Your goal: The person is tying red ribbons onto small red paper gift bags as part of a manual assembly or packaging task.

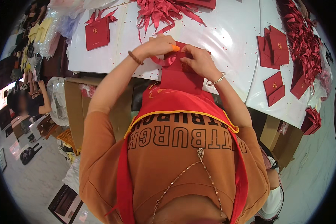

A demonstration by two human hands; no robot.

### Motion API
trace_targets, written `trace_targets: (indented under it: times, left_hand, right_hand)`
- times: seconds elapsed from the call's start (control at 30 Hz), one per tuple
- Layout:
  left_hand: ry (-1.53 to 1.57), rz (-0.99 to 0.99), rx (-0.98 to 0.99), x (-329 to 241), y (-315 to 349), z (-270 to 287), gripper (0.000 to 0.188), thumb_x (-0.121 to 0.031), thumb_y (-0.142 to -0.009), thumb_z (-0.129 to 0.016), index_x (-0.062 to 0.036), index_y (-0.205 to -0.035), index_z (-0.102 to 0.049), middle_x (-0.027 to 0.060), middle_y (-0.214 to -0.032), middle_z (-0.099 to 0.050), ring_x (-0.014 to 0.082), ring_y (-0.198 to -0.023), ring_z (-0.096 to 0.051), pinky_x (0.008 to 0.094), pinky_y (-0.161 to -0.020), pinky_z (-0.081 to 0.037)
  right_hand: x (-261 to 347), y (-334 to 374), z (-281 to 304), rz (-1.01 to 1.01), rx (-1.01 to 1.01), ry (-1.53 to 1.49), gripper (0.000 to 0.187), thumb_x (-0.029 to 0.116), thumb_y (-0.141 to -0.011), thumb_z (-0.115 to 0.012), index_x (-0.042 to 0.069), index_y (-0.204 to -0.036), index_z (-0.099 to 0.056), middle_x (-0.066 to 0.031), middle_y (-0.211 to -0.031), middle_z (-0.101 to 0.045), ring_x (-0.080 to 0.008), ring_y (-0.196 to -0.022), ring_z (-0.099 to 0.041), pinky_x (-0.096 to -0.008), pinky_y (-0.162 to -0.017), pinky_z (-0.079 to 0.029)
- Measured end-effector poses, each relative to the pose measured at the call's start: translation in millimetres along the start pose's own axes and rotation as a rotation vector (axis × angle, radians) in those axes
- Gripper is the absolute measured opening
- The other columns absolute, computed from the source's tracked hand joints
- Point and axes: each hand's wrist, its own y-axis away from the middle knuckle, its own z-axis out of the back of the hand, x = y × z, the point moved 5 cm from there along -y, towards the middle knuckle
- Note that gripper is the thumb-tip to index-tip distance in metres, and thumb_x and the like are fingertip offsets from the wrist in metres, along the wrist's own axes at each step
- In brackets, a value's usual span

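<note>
A red paper gift bag (182, 80) lies partly over the near table edge, its lower end against my red apron. My left hand (161, 46), an orange cover on one finger, is closed at the bag's upper edge. A red ribbon (162, 61) loops beneath that hand and trails up toward the ribbon pile. On the bag's right side, my right hand (201, 62) has its thumb and fingers bent together over the top part. What exactly sits between the fingertips is hidden.
Loose red ribbons (160, 13) lie at the far middle of the white table (227, 44). A finished bag with ribbon handles (98, 35) is at left. Folded red bags (274, 48) and a long heap of ribboned bags (302, 41) line the right. A cardboard box (76, 108) stands below left.
</note>
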Motion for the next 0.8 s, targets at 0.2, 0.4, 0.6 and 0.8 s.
trace_targets:
  times: [0.2, 0.4, 0.6, 0.8]
  left_hand:
    - [0.513, -0.168, 0.457, 7, -35, -21, 0.018, -0.013, -0.075, -0.053, 0.0006, -0.081, -0.064, 0.0042, -0.086, -0.060, 0.0114, -0.083, -0.051, 0.0235, -0.075, -0.039]
    - [0.597, 0.014, 0.129, 5, -53, -20, 0.018, -0.016, -0.076, -0.059, 0.0015, -0.074, -0.063, 0.0032, -0.073, -0.060, 0.0101, -0.070, -0.051, 0.0243, -0.062, -0.039]
    - [0.406, 0.081, -0.689, 85, -44, 10, 0.027, -0.027, -0.084, -0.050, -0.0059, -0.094, -0.064, 0.0134, -0.086, -0.063, 0.0241, -0.077, -0.060, 0.0332, -0.066, -0.046]
    - [-0.048, 0.682, -0.473, 130, 12, -17, 0.052, -0.051, -0.084, -0.044, -0.0026, -0.096, -0.057, 0.0199, -0.098, -0.061, 0.0389, -0.086, -0.058, 0.0421, -0.075, -0.044]
  right_hand:
    - [13, 2, 2, 0.022, 0.001, 0.060, 0.023, 0.017, -0.076, -0.064, 0.006, -0.095, -0.058, -0.0130, -0.079, -0.063, -0.0300, -0.071, -0.060, -0.0356, -0.065, -0.046]
    - [7, 4, 2, -0.017, -0.006, 0.012, 0.023, 0.019, -0.075, -0.063, 0.008, -0.095, -0.059, -0.0126, -0.076, -0.063, -0.0305, -0.074, -0.059, -0.0400, -0.066, -0.044]
    - [-23, -2, -8, -0.158, 0.003, 0.031, 0.027, 0.021, -0.077, -0.062, 0.007, -0.100, -0.059, -0.0131, -0.086, -0.064, -0.0300, -0.083, -0.060, -0.0392, -0.071, -0.045]
    - [-41, -3, -12, -0.197, 0.023, -0.007, 0.030, 0.022, -0.077, -0.063, 0.004, -0.101, -0.058, -0.0145, -0.090, -0.063, -0.0294, -0.086, -0.060, -0.0370, -0.074, -0.045]
